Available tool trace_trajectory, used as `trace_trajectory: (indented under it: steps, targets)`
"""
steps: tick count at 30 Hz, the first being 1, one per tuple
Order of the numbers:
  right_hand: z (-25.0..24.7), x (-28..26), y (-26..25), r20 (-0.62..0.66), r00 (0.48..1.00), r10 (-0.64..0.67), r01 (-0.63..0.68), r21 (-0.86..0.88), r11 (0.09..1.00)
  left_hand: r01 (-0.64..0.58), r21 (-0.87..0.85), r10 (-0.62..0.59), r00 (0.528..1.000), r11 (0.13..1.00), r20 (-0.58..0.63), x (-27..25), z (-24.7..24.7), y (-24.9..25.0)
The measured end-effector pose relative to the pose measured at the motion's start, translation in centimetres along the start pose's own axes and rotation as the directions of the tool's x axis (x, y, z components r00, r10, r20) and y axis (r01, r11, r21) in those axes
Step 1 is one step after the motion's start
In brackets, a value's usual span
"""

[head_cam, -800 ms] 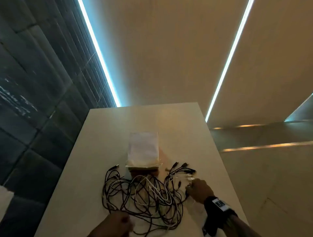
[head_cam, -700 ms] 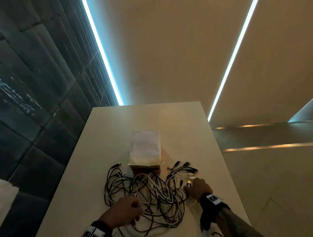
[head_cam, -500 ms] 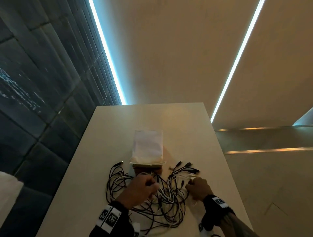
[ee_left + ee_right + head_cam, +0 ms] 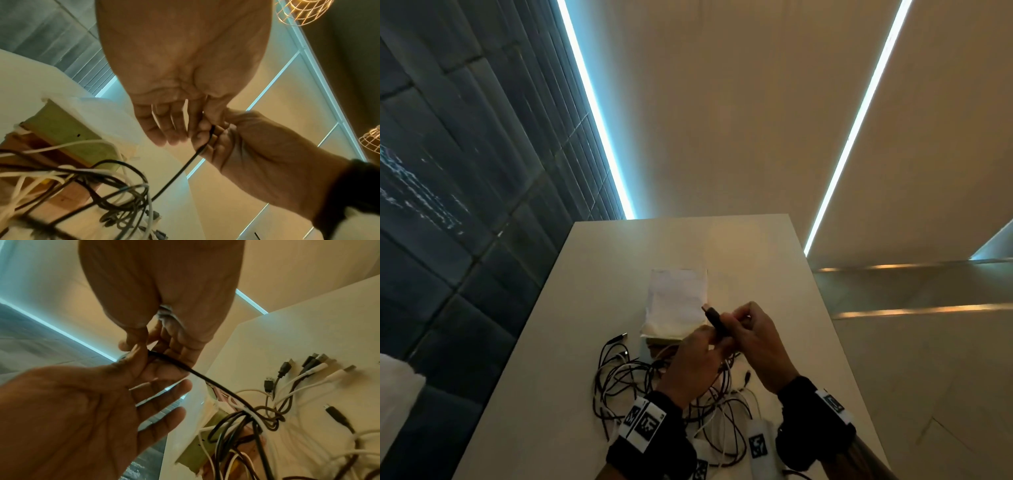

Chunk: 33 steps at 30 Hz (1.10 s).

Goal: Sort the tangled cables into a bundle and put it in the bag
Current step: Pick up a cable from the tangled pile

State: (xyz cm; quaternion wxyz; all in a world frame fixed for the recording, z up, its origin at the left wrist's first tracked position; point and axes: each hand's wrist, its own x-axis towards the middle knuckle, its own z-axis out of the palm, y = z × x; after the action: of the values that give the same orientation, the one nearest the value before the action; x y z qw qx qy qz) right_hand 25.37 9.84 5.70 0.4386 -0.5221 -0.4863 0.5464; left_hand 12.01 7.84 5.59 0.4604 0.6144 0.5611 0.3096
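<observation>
We see both hands raised above the tangled cables [image 4: 664,383], which lie near the table [image 4: 544,394]'s near edge, just before the white bag [image 4: 676,301]; bare tabletop extends beyond the bag. The left hand [image 4: 693,363] and right hand [image 4: 760,346] together pinch one black cable [image 4: 207,378] at its plug end, their remaining fingers loosely spread. Black and white strands loop together.
</observation>
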Motion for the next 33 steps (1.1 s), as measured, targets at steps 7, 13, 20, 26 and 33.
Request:
trace_trajectory:
  steps: [7,13,20,26,33]
  targets:
    - [1.5,-0.9,0.0,0.231,0.973,-0.005,-0.036,0.172,0.984,0.05,-0.238,-0.104,0.97,0.97,-0.218,-0.2,-0.4,0.3]
    - [2.3,-0.3,0.4,0.307,0.946,-0.104,0.043,0.199,0.979,-0.002,-0.573,-0.218,0.923,0.82,-0.316,-0.2,-2.7,2.0]
    - [3.3,0.1,2.8,0.387,0.91,-0.149,0.17,-0.021,0.985,-0.292,-0.861,-0.2,0.895,0.416,-0.399,-0.2,-7.3,4.4]
    - [3.8,1.5,5.6,0.37,0.923,-0.105,0.149,-0.093,0.984,-0.411,-0.858,-0.096,0.884,0.307,-0.458,-1.5,-11.0,6.1]
    - [3.9,1.7,6.8,0.345,0.938,-0.034,0.114,-0.214,0.97,-0.419,-0.797,-0.083,0.863,0.435,-0.498,-2.9,-13.4,6.9]
